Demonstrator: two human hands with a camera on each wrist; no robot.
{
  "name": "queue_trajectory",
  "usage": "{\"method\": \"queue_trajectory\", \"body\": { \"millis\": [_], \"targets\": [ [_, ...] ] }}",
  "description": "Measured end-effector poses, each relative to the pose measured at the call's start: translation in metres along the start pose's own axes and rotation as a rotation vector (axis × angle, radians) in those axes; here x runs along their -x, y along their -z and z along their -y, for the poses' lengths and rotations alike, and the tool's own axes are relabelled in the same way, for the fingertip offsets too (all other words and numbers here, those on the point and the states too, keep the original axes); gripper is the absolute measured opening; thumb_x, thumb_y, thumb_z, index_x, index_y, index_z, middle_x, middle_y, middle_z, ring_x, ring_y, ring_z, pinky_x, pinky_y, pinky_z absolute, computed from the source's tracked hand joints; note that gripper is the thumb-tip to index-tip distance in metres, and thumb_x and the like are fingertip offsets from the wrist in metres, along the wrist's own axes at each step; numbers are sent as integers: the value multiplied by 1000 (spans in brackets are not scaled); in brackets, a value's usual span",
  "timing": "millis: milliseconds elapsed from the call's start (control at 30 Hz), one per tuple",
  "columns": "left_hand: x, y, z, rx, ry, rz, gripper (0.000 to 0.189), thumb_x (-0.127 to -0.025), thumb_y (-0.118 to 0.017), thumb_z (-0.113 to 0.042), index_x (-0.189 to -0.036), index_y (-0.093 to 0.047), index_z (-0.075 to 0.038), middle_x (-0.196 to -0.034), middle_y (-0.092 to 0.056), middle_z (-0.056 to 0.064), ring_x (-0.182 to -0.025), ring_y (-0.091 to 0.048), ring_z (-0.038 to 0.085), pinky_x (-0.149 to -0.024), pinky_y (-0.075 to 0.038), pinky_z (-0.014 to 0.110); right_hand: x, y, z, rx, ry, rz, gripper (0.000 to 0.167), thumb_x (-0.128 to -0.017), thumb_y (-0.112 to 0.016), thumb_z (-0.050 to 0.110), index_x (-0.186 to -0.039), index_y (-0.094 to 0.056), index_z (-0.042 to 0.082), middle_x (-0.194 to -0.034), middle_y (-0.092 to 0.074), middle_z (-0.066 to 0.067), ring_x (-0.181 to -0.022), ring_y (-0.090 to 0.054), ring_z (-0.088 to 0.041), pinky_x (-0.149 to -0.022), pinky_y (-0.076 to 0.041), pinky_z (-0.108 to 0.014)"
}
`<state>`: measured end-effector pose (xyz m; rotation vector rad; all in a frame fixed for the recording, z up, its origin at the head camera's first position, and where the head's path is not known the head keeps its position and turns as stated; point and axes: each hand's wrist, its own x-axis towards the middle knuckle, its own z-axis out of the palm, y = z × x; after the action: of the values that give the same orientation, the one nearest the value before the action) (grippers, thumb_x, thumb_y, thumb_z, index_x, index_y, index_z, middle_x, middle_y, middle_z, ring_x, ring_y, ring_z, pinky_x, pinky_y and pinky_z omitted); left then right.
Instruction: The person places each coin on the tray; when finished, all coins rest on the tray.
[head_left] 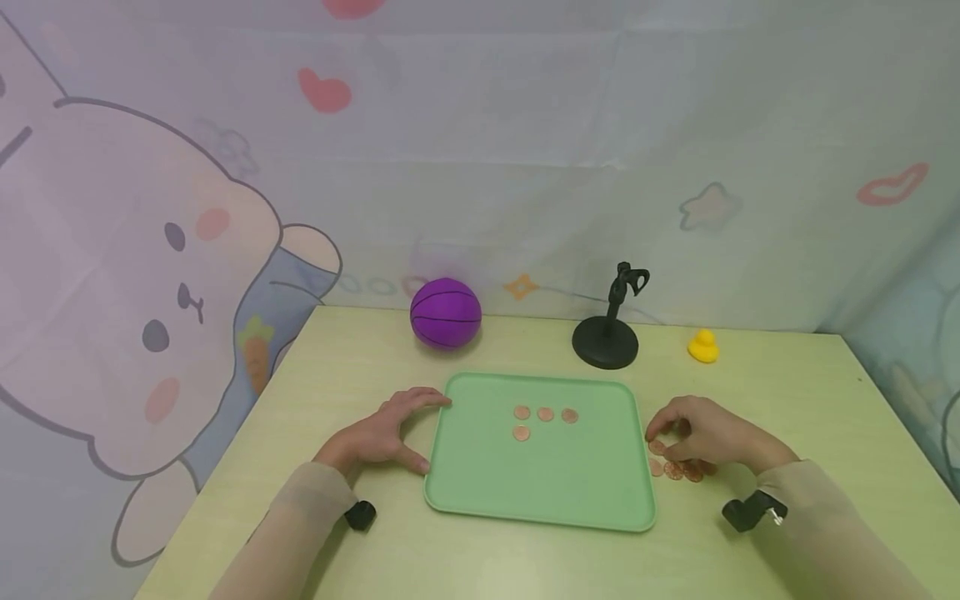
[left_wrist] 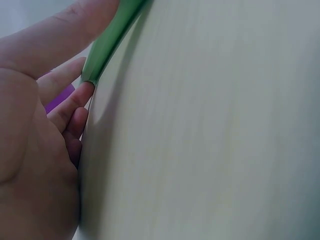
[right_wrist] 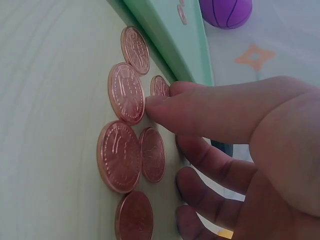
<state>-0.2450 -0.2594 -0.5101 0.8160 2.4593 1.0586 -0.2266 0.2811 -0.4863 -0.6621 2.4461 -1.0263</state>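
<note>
Just right of a green tray [head_left: 540, 483], loose copper-coloured coins [head_left: 673, 472] crowd together on a pale table [head_left: 480, 567], partly under a person's right hand [head_left: 708, 432], whose thumb and forefinger pinch one coin [head_left: 657, 447] beside the tray's rim; whether it is off the table cannot be told. Such discs look light, stiff, slick and hardly fragile, likely best taken by opposite edges, since they lie flat. Close neighbours may hamper the fingertips, and the raised rim stands between them and the tray's floor. At the tray's left rim, a left hand [head_left: 380, 433] spreads, thumb and fingers at the edge. Inside the tray, toward its far side, four coins [head_left: 545, 414] lie apart. Beyond it are a yellow duck [head_left: 703, 347] to the right, a black stand [head_left: 605, 343] and, farthest, a purple ball [head_left: 446, 314], before a printed backdrop [head_left: 517, 117].
</note>
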Motion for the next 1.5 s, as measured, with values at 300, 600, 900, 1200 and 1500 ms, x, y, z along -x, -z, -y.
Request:
{"method": "queue_trajectory", "body": {
  "millis": [300,600,900,1200,1500],
  "targets": [
    [0,1,-1,-5,-3,-2,99,-68,-99,-33,-154,-51,-25,-167,-33,6,-153,-24,37,-122,-18,68,-3,-2,4,-19,-51,37,24,-88,-75,-1,-110,-72,8,-79,-64,-6,-45,-57,-16,-43,-47,-25],
    [0,1,-1,-16,-8,-2,100,-67,-99,-35,-154,-50,-24,-166,-33,8,-153,-24,38,-122,-18,68,-4,-2,13,-64,-111,101,14,-92,-71,-2,-103,-66,5,-70,-65,-9,-45,-57,-19,-43,-46,-26],
    [2,2,-1,-20,-9,-5,101,-68,-99,-35,-155,-50,-23,-166,-33,8,-152,-25,38,-121,-19,68,-4,0,12,16,-85,52,18,-88,-75,0,-102,-67,8,-85,-58,-7,-51,-58,-17,-45,-46,-24],
    [0,2,-1,-23,-17,-9,101,-67,-99,-36,-154,-50,-23,-166,-33,9,-152,-25,38,-121,-18,68,-2,1,9,71,-41,-5,15,-87,-77,5,-98,-68,9,-75,-62,-1,-56,-60,-16,-51,-47,-25],
    [0,1,-2,-22,-22,-6,101,-68,-99,-36,-155,-50,-22,-166,-34,9,-151,-26,38,-121,-20,68,-1,-2,4,109,-57,-63,12,-92,-79,12,-94,-67,12,-72,-63,3,-59,-58,-13,-54,-49,-27]
  ]
}}
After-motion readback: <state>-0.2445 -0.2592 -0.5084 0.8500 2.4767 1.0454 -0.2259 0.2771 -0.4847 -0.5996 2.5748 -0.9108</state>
